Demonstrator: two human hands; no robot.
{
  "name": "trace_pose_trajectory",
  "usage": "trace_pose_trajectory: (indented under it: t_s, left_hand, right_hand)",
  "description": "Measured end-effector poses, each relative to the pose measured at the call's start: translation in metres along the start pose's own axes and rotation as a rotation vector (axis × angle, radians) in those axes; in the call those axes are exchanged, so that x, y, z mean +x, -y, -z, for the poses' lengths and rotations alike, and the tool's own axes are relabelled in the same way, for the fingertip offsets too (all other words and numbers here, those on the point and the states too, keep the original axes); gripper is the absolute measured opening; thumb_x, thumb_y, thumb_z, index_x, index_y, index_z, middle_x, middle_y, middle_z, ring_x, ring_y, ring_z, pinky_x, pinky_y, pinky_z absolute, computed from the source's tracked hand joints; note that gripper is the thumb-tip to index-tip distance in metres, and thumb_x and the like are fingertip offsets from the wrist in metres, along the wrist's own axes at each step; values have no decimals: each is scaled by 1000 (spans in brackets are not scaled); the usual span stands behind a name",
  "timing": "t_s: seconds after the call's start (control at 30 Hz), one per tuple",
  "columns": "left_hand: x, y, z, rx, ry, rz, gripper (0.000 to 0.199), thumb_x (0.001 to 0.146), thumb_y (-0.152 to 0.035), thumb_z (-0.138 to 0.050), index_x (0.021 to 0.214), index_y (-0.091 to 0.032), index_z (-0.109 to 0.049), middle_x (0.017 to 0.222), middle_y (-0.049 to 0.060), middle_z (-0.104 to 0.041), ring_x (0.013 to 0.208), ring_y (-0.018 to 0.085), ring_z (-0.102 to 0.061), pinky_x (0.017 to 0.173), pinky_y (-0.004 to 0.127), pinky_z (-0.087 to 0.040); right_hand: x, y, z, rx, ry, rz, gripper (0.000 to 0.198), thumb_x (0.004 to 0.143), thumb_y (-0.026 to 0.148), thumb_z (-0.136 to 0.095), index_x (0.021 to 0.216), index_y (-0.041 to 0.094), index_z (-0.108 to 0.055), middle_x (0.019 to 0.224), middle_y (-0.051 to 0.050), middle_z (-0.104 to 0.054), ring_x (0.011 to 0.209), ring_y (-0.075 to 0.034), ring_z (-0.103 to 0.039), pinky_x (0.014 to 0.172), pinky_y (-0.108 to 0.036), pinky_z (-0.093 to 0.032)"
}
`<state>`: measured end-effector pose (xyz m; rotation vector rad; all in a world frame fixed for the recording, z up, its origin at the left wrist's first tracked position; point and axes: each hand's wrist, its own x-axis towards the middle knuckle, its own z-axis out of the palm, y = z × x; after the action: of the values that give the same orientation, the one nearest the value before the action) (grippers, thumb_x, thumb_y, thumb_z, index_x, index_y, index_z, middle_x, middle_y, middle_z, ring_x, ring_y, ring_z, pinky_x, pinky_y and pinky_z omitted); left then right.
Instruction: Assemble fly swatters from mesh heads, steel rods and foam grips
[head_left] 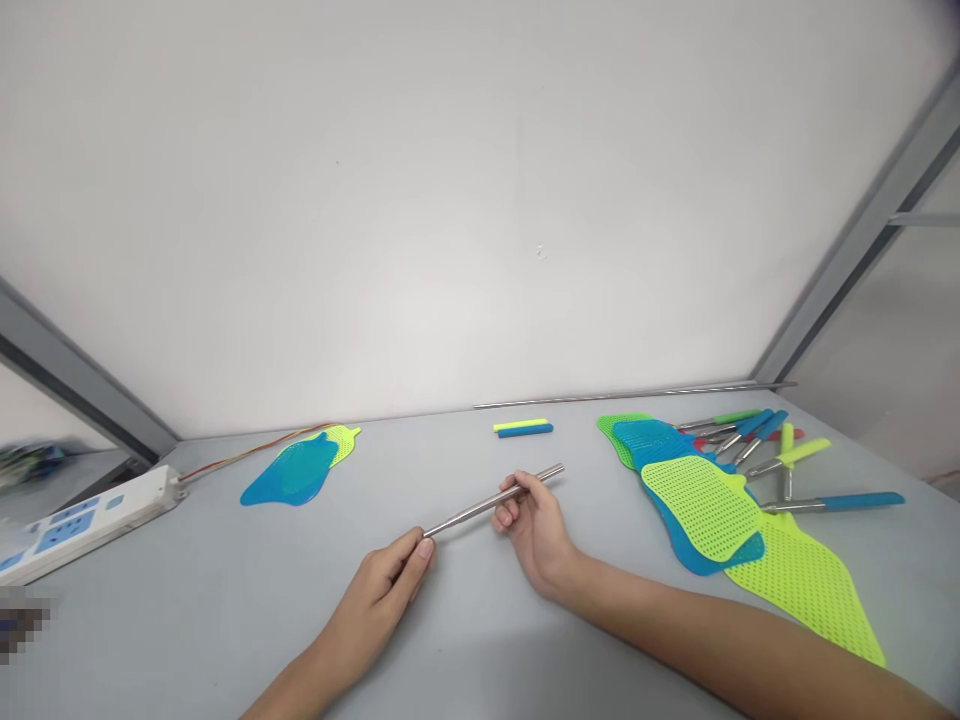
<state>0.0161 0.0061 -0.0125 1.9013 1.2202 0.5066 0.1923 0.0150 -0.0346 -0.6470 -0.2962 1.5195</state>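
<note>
Grey tabletop (465, 640) against a plain pale wall (450, 200), metal frame posts at both sides. Slim metal rod (480, 508) sits mid-table, raised over the surface, slanting up from lower left to upper right; it looks stepped, thinner at the left end. Left hand (382, 595) pinches that thin end, thumb on the near side, fingers bent behind. Right hand (536, 530) grasps the rod near its thick end, fingers curled round it, tip sticking out past them. Both hands occupied with the same rod.

Just beyond, two short tubes lie side by side: yellow tube (517, 426) at the back, blue tube (529, 431) in front. Farther back, a long thin rod (622, 397) runs along the wall base.

Left of the hands: blue perforated flap (292, 475) overlapping a yellow flap (345, 440), flat on the table. Behind them, thin coloured wires (255, 443) lead to a white power strip (97, 520) at the left edge. Clutter past the left post too blurred to identify.

Right of the hands: overlapping pile of flaps, yellow one (701, 510) on top of blue, larger yellow one (814, 580) nearest the right forearm, green one (613, 445) at the back. Metal shafts with coloured grips beside it, some crossing; one blue grip (862, 501) points right.
</note>
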Motion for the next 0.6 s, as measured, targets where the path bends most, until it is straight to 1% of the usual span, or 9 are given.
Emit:
trace_pose_trajectory:
  t_s: [0.3,0.43,0.6]
  left_hand:
    - [0,-3,3,-3,-8,16,33,85,-41,-28,61,-20,-35,49,-7,-32,47,10,-29,46,21,-24]
    - [-1,-2,3,7,0,3,33,85,-41,-26,62,-20,-36,50,-7,-31,47,10,-29,46,21,-24]
    - [-1,-5,4,31,22,-3,34,85,-41,-24,61,-20,-35,53,-6,-32,49,11,-30,48,21,-27]
  right_hand:
    - [-1,0,2,11,0,-7,22,72,32,-46,56,16,-52,44,4,-31,42,-8,-33,46,-23,-28]
    - [-2,0,1,-27,47,1,22,72,33,-47,58,16,-52,44,4,-32,43,-9,-35,47,-24,-30]
    - [-3,-2,-1,-100,100,51,22,71,37,-53,62,17,-50,44,5,-33,43,-9,-37,47,-23,-31]
